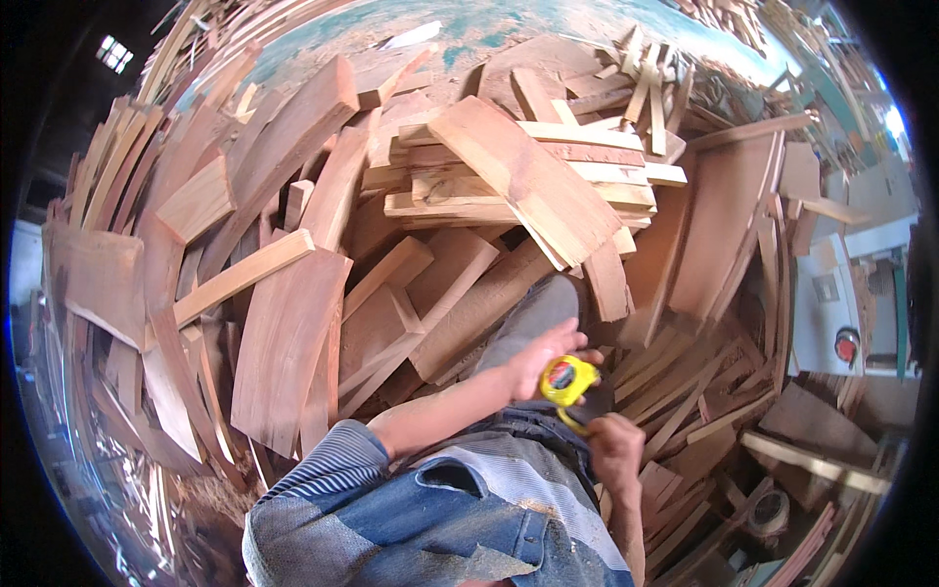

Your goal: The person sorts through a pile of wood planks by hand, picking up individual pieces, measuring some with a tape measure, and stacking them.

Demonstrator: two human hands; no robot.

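My left hand (544,358) holds a yellow tape measure (569,381) in front of my body, with a dark and red label on its case. A yellow strip (570,422) curves from the underside of the case down to my right hand (616,448). That hand is closed, and its fingers meet the end of the strip. Just beyond the left hand is my bent knee in dark trousers (528,318). Past it, a wide plank (536,181) lies slantwise over a stack of pale narrow boards (416,208).
Loose planks (289,342) pile up at odd angles on my left. Tall boards (719,225) lean on the right, beside a pale machine cabinet (827,303) with a red knob (846,342). Offcuts (685,489) litter the lower right. A worn green surface (479,44) lies behind the pile.
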